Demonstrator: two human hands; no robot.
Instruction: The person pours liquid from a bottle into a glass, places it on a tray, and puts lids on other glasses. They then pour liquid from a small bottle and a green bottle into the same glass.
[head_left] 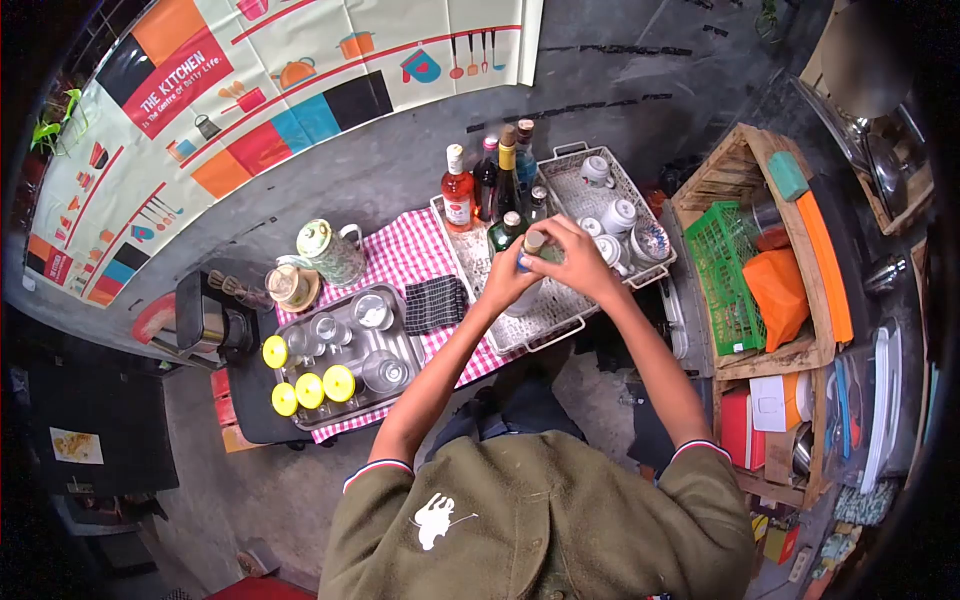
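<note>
Both of my hands meet over the white wire tray. My left hand (508, 279) is closed around the neck of a bottle with a tan cap (534, 241). The fingers of my right hand (580, 262) are closed at that same bottle's top, and the two hands hide much of it. A pale, clear part shows just below my left hand. Right behind my hands stands a green bottle (505, 230). Farther back in the tray are a pink-orange bottle (458, 195) and several darker bottles.
White cups (619, 215) stand in the tray's right section (652, 272). On the checked cloth (392, 243) at left are a metal tray (345, 345) with glasses and yellow-lidded jars, a dark folded cloth (435, 304) and a patterned pitcher (335, 255). A wooden shelf (745, 160) stands at right.
</note>
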